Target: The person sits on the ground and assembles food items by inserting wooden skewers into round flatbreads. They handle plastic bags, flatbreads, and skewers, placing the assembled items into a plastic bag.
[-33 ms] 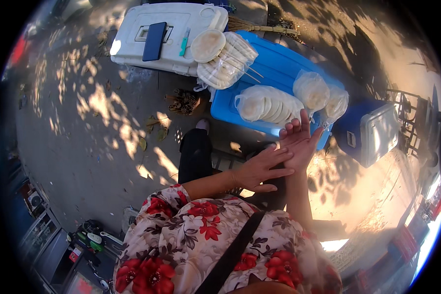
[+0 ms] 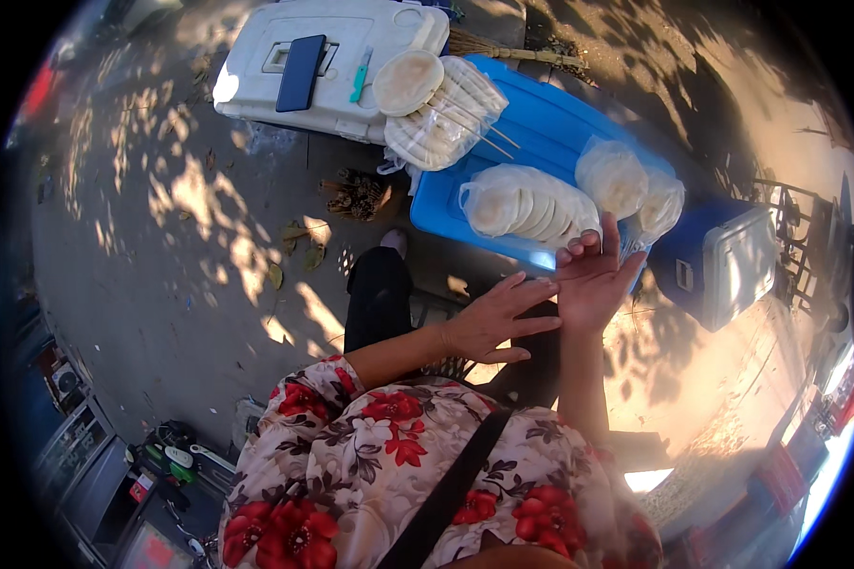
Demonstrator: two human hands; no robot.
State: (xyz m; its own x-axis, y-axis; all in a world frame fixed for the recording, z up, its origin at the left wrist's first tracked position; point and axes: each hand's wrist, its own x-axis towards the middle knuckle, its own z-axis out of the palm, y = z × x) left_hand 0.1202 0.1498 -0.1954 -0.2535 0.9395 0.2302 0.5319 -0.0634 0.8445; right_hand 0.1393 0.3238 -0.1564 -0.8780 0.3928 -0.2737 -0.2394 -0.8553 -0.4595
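Note:
My left hand (image 2: 503, 320) is open, palm down and fingers spread, its fingertips beside the edge of my right palm. My right hand (image 2: 593, 284) is raised palm up with its fingers apart, and it holds nothing. Just beyond it, a clear plastic bag of round, flat white discs (image 2: 527, 207) lies on a blue plastic lid (image 2: 531, 109). Two more bagged stacks (image 2: 613, 178) sit at the lid's right end. A larger bag of discs (image 2: 446, 119) lies at the left, with one loose disc (image 2: 408, 83) on top and thin sticks (image 2: 489, 139) across it.
A white cooler lid (image 2: 375, 28) at the back left carries a dark blue phone (image 2: 300, 74) and a green-handled cutter (image 2: 361, 76). A bundle of sticks (image 2: 356, 196) stands on the ground. To the right is a blue cooler (image 2: 721, 261); a straw broom (image 2: 512, 49) lies behind.
My hands have drawn slightly apart: the left fingers overlapped the right palm and now rest at its edge. The right hand has shifted a little to the right.

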